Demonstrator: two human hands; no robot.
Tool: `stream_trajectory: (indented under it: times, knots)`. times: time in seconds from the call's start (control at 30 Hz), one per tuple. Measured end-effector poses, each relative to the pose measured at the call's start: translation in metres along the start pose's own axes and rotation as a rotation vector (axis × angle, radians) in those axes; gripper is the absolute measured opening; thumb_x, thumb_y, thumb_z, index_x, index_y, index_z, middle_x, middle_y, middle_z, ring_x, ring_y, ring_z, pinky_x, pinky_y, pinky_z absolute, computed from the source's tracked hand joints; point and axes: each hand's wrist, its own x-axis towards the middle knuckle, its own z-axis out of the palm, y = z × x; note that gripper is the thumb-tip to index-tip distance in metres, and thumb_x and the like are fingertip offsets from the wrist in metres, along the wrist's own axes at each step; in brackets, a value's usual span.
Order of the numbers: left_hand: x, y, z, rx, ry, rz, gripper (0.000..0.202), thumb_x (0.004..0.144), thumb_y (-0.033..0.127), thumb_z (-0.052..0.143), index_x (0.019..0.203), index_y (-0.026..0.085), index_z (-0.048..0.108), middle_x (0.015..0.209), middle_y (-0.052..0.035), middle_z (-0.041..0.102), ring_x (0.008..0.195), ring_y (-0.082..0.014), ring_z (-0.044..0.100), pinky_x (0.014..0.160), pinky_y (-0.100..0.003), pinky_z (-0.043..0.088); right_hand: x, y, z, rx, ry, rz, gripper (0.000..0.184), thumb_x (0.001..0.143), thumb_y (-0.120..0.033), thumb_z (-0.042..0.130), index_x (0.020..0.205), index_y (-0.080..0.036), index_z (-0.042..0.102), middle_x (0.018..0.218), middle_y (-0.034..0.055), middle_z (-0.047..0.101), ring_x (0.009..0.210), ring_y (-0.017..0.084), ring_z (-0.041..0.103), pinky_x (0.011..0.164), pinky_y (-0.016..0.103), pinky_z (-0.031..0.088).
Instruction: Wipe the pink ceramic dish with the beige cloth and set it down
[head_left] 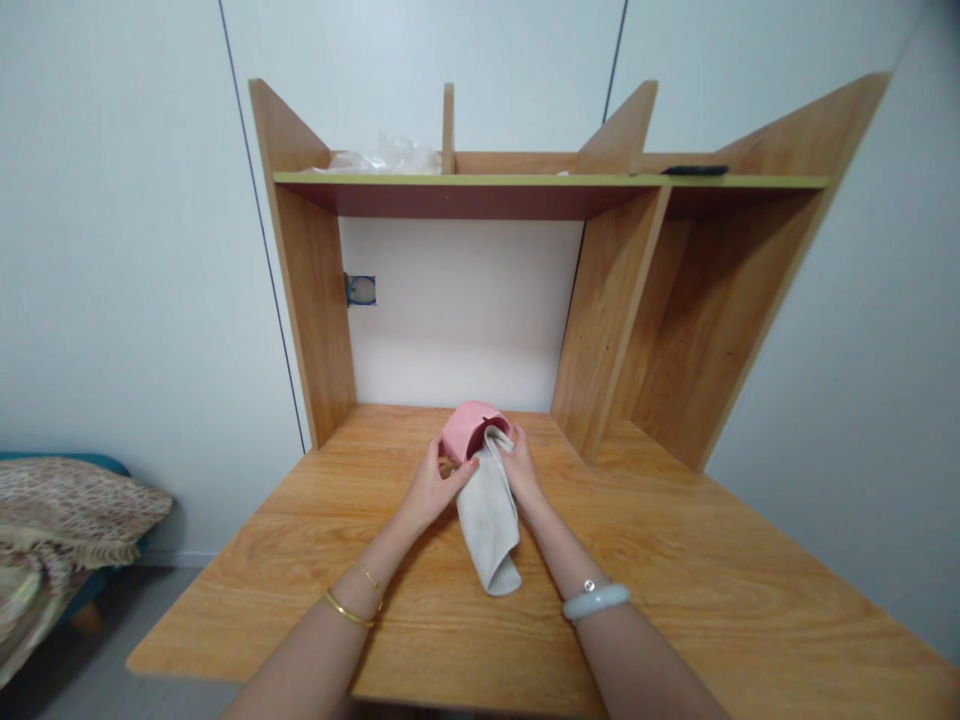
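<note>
A pink cup-like container (466,424) is tilted over the desk, its dark opening turned toward me. My left hand (435,482) grips its left side, thumb at the rim. A light grey cloth (487,525) hangs from the opening, with its upper end tucked at or just inside the rim. On the right, my right hand (523,468) is closed on the cloth at the rim; some of its fingers are hidden behind the cloth and container. Whether those fingers also touch the container, I cannot tell.
The wooden desk (300,570) carries a shelf unit (495,197) at its back. Up on the shelf lie a clear plastic bag (390,156) and a flat black object (696,170). A wall socket opening (361,290) shows behind. At left, a patterned blanket (75,510) covers blue furniture.
</note>
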Motion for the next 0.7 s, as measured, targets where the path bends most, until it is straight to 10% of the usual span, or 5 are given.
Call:
stream_trajectory:
  times: [0.7]
  knots:
    - [-0.002,0.009,-0.01,0.312,0.102,0.039,0.054,0.066,0.048,0.064,0.107,0.015,0.056,0.102,-0.0113,0.064,0.09,-0.0239,0.06,0.076,-0.034,0.046,-0.011,-0.02,-0.006,-0.288,-0.053,-0.057,0.08,0.067,-0.031,0.064,0.135,-0.011,0.027,0.086,0.0111,0.068,0.079,0.023,0.065,0.07,0.031,0.048]
